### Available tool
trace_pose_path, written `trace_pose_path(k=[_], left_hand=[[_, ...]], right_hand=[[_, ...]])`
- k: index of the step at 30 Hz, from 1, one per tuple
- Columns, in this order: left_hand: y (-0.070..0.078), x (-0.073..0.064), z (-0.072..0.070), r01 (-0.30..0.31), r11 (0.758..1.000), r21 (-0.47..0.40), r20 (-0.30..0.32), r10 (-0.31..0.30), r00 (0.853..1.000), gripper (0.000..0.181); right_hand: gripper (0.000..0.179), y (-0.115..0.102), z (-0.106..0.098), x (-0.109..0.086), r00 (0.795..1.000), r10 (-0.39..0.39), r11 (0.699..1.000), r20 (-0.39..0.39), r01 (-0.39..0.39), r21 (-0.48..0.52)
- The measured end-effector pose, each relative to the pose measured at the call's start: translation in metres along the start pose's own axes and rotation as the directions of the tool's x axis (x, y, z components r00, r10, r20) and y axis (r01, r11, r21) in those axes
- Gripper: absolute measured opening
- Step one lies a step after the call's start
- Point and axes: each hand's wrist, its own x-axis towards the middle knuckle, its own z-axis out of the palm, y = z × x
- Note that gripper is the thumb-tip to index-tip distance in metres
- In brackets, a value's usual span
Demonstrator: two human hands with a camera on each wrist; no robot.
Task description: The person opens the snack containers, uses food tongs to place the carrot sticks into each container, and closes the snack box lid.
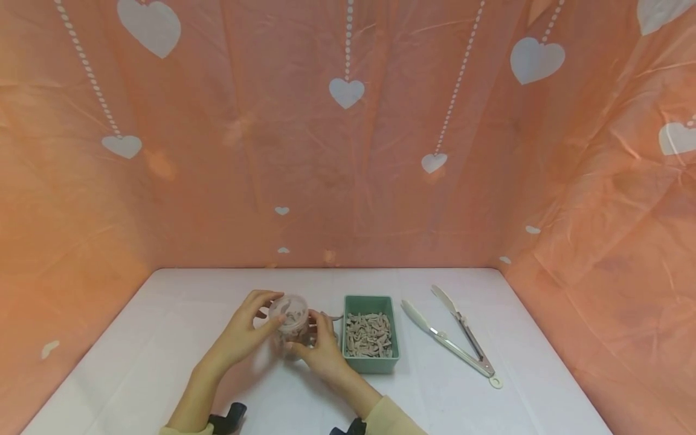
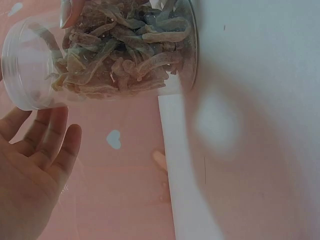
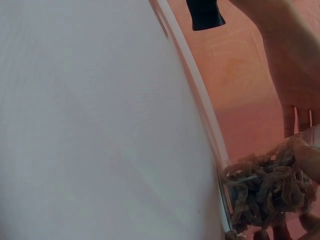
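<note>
Both hands are at a clear jar with brown, wrinkled dried strips inside. My left hand holds it round its clear upper end, fingers on the far side and thumb on the near side. Lower down, my right hand grips the jar's body, its thumb in front. In the right wrist view, right-hand fingertips show under the jar's side. Whether a lid covers the top, and whether the base touches the table, I cannot tell.
A green rectangular tub full of similar brown strips stands just right of my right hand. Farther right, spread tongs lie on the white table. Orange curtains with white hearts enclose the back and sides.
</note>
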Motion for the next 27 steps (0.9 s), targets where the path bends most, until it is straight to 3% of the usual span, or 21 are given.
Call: trace_pose_path(k=[5, 14, 23, 27], left_hand=[[0.0003, -0.0006, -0.0017, 0.014, 1.0, 0.001, 0.007, -0.014, 1.0, 0.037], [0.0041, -0.0016, -0.0041, 0.12, 0.991, -0.061, 0.045, -0.117, 0.992, 0.033], [0.0028, -0.0005, -0.0014, 0.011, 1.0, -0.018, -0.016, -0.011, 1.0, 0.039], [0.0015, -0.0004, -0.0005, 0.005, 0.999, -0.032, -0.021, -0.005, 1.0, 0.049]], right_hand=[[0.073, -0.0021, 0.0002, -0.0006, 1.0, -0.003, 1.0, 0.009, 0.003, 0.0], [0.072, -0.0012, 0.0014, -0.0008, 1.0, 0.002, 1.0, 0.007, -0.002, -0.005], [0.072, -0.0011, 0.0016, -0.0013, 1.0, -0.004, 1.0, 0.0, 0.004, -0.002], [0.072, -0.0002, 0.0017, -0.0006, 1.0, -0.015, 1.0, -0.005, 0.015, -0.013]])
